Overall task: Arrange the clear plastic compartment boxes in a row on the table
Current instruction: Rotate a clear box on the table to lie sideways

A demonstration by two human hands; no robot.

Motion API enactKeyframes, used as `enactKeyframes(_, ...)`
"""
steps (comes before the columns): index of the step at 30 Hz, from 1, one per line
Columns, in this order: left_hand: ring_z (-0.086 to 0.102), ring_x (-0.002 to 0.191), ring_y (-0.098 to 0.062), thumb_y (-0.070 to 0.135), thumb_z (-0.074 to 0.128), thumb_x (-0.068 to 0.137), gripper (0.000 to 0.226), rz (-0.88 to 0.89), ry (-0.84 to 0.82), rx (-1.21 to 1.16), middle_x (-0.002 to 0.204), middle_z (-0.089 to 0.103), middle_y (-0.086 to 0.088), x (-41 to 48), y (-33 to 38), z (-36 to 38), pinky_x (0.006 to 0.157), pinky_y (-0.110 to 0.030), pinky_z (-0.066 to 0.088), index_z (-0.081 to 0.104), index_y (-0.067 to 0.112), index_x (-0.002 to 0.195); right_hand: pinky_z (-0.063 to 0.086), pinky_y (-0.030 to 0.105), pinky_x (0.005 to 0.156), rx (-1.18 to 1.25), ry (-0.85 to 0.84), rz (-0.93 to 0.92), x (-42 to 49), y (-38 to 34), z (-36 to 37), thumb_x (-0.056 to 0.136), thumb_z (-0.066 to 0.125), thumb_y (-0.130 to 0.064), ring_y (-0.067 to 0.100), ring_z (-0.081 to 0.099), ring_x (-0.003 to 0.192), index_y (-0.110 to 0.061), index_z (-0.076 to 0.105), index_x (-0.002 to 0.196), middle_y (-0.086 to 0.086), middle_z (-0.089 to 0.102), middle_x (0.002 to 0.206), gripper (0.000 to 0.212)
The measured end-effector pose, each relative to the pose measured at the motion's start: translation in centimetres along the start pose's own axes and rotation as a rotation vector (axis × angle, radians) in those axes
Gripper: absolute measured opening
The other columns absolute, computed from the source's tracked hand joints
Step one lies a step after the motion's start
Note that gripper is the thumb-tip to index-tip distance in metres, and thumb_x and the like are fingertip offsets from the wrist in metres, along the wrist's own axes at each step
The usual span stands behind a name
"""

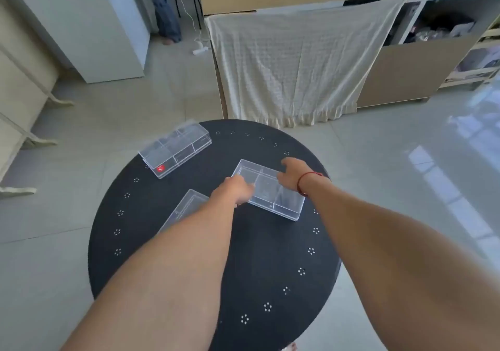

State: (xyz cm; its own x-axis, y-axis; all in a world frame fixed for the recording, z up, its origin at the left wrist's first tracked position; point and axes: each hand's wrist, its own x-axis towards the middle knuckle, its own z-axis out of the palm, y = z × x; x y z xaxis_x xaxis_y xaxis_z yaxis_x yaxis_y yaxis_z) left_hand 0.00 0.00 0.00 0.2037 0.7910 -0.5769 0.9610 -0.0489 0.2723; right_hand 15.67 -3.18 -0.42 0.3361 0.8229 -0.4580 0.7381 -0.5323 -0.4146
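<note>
Three clear plastic compartment boxes lie on a round black table [259,256]. The middle box [273,196] sits at an angle near the table's centre. My left hand [235,188] grips its left edge and my right hand [293,175] grips its far right edge. A second box [176,148], with a red sticker, rests at the far left rim. The third box [186,207] lies at the left, mostly hidden under my left forearm.
The table is small, with floor all round its rim. A cream cloth [297,61] hangs over a wooden counter behind it. A white cabinet [89,26] stands at the back left. A person's legs [165,12] show at the far back.
</note>
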Motion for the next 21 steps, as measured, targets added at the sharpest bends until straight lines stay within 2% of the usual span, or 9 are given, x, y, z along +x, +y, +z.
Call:
enactKeyframes(1,0.064,0.077,-0.025,0.043,0.037,0.094,0.046,-0.014,-0.050,0.009,0.118,0.065,-0.011,0.3,0.0,0.6,0.086,-0.034,0.052,0.060,0.007,0.112,0.041,0.043,0.108,-0.003,-0.005,0.021,0.2,0.4,0.5,0.090,0.049,-0.020,0.034,0.050,0.128,-0.010,0.049,0.135,0.013,0.051,0.140,0.047)
enactKeyframes(3,0.059,0.066,-0.022,0.046,0.033,0.097,0.052,-0.034,-0.107,0.031,0.116,0.063,-0.013,0.9,0.0,1.9,0.083,-0.032,0.048,0.057,0.006,0.120,0.042,0.045,0.107,-0.002,-0.015,0.045,0.2,1.1,1.4,0.088,0.049,-0.018,0.035,0.052,0.126,-0.010,0.050,0.133,0.012,0.053,0.138,0.046)
enactKeyframes(6,0.064,0.100,-0.034,0.047,0.031,0.099,0.058,-0.028,-0.135,0.005,0.127,0.060,-0.018,1.4,0.0,3.7,0.094,-0.040,0.045,0.050,0.004,0.132,0.043,0.046,0.105,-0.047,-0.057,0.071,-0.4,2.3,2.5,0.086,0.049,-0.013,0.036,0.052,0.123,-0.010,0.053,0.128,0.012,0.053,0.135,0.043)
enactKeyframes(8,0.057,0.118,-0.039,0.048,0.032,0.099,0.059,-0.030,-0.130,-0.024,0.136,0.054,-0.019,1.6,0.1,4.0,0.099,-0.044,0.043,0.048,0.004,0.135,0.040,0.047,0.108,-0.091,-0.037,0.083,-0.5,2.8,2.6,0.087,0.049,-0.010,0.035,0.046,0.128,-0.009,0.050,0.131,0.012,0.046,0.138,0.044)
enactKeyframes(10,0.053,0.124,-0.037,0.049,0.032,0.099,0.060,-0.039,-0.141,-0.068,0.143,0.047,-0.015,1.8,0.1,4.4,0.103,-0.043,0.042,0.041,0.009,0.143,0.037,0.046,0.109,-0.132,-0.029,0.127,-0.4,3.3,2.6,0.090,0.048,-0.010,0.035,0.040,0.133,-0.007,0.046,0.136,0.015,0.042,0.142,0.046)
enactKeyframes(12,0.049,0.127,-0.035,0.050,0.031,0.098,0.061,-0.048,-0.150,-0.109,0.147,0.042,-0.012,1.7,0.2,4.8,0.107,-0.045,0.040,0.035,0.013,0.147,0.042,0.045,0.105,-0.141,-0.098,0.164,-0.1,3.7,3.0,0.089,0.049,-0.013,0.036,0.048,0.127,-0.006,0.050,0.133,0.017,0.050,0.138,0.045)
enactKeyframes(16,0.048,0.129,-0.033,0.046,0.032,0.098,0.056,-0.064,-0.109,-0.187,0.147,0.043,-0.010,2.4,-0.2,4.8,0.107,-0.046,0.040,0.036,0.020,0.147,0.055,0.037,0.085,-0.011,-0.280,0.187,0.2,3.8,3.7,0.083,0.055,-0.023,0.031,0.067,0.090,-0.007,0.063,0.107,0.012,0.071,0.107,0.030)
enactKeyframes(18,0.041,0.135,-0.030,0.039,0.030,0.099,0.053,-0.042,-0.112,-0.257,0.152,0.039,-0.004,2.6,0.3,4.4,0.111,-0.044,0.035,0.029,0.029,0.150,0.056,0.040,0.090,0.071,-0.368,0.206,0.7,4.4,3.7,0.082,0.055,-0.032,0.024,0.072,0.094,-0.008,0.063,0.108,0.006,0.075,0.102,0.036)
enactKeyframes(21,0.035,0.141,-0.026,0.039,0.031,0.091,0.061,0.002,-0.149,-0.374,0.156,0.035,0.004,3.1,0.8,4.4,0.117,-0.045,0.026,0.024,0.038,0.151,0.054,0.041,0.097,0.171,-0.474,0.224,0.1,4.3,3.2,0.092,0.053,-0.032,0.021,0.070,0.109,-0.009,0.059,0.121,0.003,0.073,0.116,0.038)
